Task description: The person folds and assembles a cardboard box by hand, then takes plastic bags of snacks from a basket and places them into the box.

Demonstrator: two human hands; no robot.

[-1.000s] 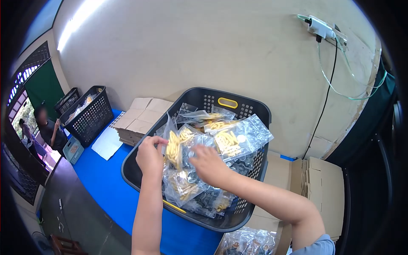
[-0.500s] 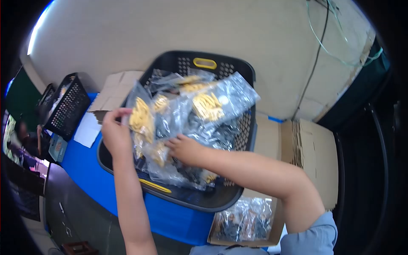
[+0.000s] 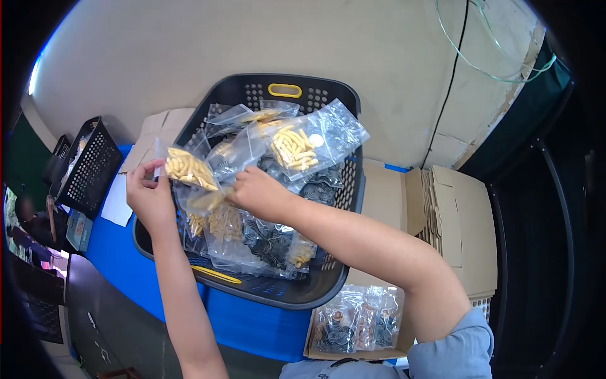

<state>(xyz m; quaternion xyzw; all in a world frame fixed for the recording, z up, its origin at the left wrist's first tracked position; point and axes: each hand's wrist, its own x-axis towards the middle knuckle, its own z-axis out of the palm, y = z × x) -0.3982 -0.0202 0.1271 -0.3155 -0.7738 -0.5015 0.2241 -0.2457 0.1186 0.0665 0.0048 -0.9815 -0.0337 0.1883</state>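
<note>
My left hand (image 3: 150, 192) pinches the edge of a clear plastic bag of yellow finger-shaped pieces (image 3: 189, 169), raised at the left side of a black basket (image 3: 303, 295). Closed at the middle of the basket, my right hand (image 3: 259, 192) grips a plastic bag; its fingertips are partly hidden. Just beyond it, another clear bag with yellow pieces and a round white spot (image 3: 293, 148) lies tilted on the pile. Below my hands are more bags, some with dark coiled pieces (image 3: 268, 243).
A cardboard box (image 3: 404, 344) with bags of dark coils stands at the front right. Flattened cartons (image 3: 461, 227) are stacked on the right. Another black basket (image 3: 93, 163) stands at the left on the blue table (image 3: 120, 252). A person (image 3: 38, 221) is at the far left.
The bag in my left hand has swung from hanging upright to lying more slanted. My right hand has risen slightly and its fingers have closed. The view has shifted a little.
</note>
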